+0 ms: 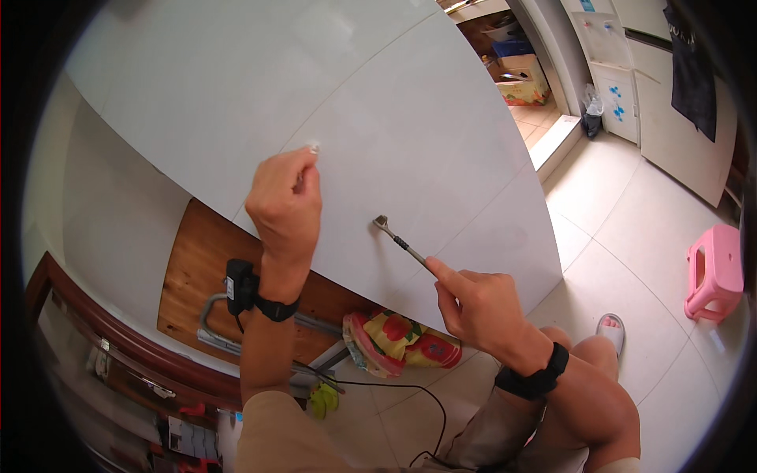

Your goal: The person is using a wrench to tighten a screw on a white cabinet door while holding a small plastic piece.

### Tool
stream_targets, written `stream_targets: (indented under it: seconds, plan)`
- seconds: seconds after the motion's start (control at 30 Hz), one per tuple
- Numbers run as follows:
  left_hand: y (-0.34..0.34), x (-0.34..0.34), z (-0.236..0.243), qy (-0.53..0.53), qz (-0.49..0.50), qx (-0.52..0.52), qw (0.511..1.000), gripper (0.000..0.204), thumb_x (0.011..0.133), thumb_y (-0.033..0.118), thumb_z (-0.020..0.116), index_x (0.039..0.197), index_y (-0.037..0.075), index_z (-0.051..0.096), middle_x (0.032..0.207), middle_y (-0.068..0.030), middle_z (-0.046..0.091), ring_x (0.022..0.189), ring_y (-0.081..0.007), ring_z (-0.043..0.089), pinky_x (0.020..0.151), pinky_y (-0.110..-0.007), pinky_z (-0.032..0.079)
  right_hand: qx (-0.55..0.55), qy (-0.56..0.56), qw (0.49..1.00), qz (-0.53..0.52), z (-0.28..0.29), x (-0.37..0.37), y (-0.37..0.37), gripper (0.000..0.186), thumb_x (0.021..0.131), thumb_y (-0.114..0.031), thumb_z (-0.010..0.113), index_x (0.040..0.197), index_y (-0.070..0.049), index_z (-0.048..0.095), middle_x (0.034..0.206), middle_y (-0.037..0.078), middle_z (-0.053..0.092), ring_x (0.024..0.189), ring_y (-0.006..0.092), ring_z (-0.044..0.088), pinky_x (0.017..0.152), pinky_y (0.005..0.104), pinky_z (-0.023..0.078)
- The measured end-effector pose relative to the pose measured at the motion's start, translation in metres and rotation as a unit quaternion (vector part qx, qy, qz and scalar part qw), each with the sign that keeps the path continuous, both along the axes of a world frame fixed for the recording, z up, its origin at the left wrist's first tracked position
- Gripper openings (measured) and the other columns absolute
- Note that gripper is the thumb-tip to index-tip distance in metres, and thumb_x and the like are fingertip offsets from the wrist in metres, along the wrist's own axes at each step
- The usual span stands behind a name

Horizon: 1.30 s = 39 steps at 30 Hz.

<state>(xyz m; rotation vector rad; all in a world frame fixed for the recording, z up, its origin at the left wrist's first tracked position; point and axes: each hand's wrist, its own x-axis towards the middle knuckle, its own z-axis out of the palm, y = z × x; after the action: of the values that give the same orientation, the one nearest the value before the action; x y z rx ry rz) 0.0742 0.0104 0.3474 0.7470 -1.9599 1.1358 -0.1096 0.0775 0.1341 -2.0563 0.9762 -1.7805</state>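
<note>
My right hand [489, 311] grips a slim metal tool with a bent head [398, 238]. The index finger lies along its handle, and the head is over the white tabletop [441, 134]. I cannot tell whether the head touches the surface. My left hand [285, 193] is closed above the tabletop, left of the tool. A tiny whitish piece [314, 148] shows at its thumb and finger tips, too small to name. Both wrists wear black straps, and a small black box [240, 285] sits by the left one.
Below the table's near edge are a wooden board [206, 268], a colourful bag [394, 339] and a black cable [430, 392]. A pink stool [714, 272] stands at the right. White cabinets [670, 110] and a doorway with a printed carton [527, 83] are farther back.
</note>
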Motion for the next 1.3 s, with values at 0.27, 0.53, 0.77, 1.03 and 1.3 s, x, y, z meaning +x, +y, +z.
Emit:
stream_targets:
  seconds: [0.27, 0.53, 0.77, 1.03, 1.3]
  plan:
    - [0.008, 0.011, -0.012, 0.045, 0.028, -0.043, 0.998, 0.017, 0.080, -0.012, 0.073, 0.089, 0.003, 0.073, 0.090, -0.0078, 0.075, 0.076, -0.0238, 0.069, 0.057, -0.030, 0.054, 0.000, -0.008, 1.000, 0.011, 0.008, -0.003, 0.000, 0.037, 0.089, -0.008, 0.067, 0.126, -0.005, 0.066, 0.061, 0.006, 0.060, 0.048, 0.0278, 0.057, 0.044, 0.0398, 0.041]
    - [0.048, 0.062, -0.077, 0.054, 0.049, 0.037, 0.997, 0.019, 0.078, -0.016, 0.073, 0.088, 0.001, 0.072, 0.091, -0.0106, 0.075, 0.079, -0.0255, 0.070, 0.062, -0.031, 0.057, 0.100, 0.090, 0.991, 0.018, 0.005, -0.002, 0.010, 0.037, 0.093, -0.008, 0.067, 0.129, -0.003, 0.062, 0.058, 0.010, 0.059, 0.048, 0.0330, 0.056, 0.047, 0.0432, 0.041]
    - [0.045, 0.057, -0.008, 0.093, 0.060, -0.091, 0.990, 0.018, 0.082, -0.014, 0.072, 0.093, 0.001, 0.075, 0.097, -0.0111, 0.076, 0.082, -0.0227, 0.073, 0.062, -0.031, 0.059, 0.114, 0.158, 0.980, 0.030, -0.006, 0.007, 0.015, 0.046, 0.094, -0.010, 0.066, 0.136, 0.001, 0.054, 0.058, 0.011, 0.059, 0.049, 0.0360, 0.057, 0.048, 0.0458, 0.043]
    - [0.062, 0.059, -0.107, 0.082, 0.054, 0.060, 0.993, 0.018, 0.079, -0.013, 0.074, 0.090, 0.001, 0.073, 0.095, -0.0112, 0.075, 0.082, -0.0239, 0.072, 0.066, -0.031, 0.059, 0.082, 0.119, 0.989, 0.035, -0.007, 0.016, 0.014, 0.045, 0.095, -0.013, 0.066, 0.136, 0.001, 0.055, 0.059, 0.011, 0.061, 0.049, 0.0346, 0.058, 0.049, 0.0451, 0.044]
    - [0.056, 0.066, -0.078, 0.117, 0.056, -0.018, 0.991, 0.020, 0.080, -0.015, 0.072, 0.092, 0.000, 0.072, 0.097, -0.0120, 0.075, 0.084, -0.0256, 0.072, 0.065, -0.032, 0.059, 0.102, 0.205, 0.971, 0.070, -0.012, 0.025, 0.021, 0.043, 0.096, -0.013, 0.065, 0.134, 0.005, 0.057, 0.057, 0.011, 0.062, 0.046, 0.0337, 0.057, 0.047, 0.0439, 0.044]
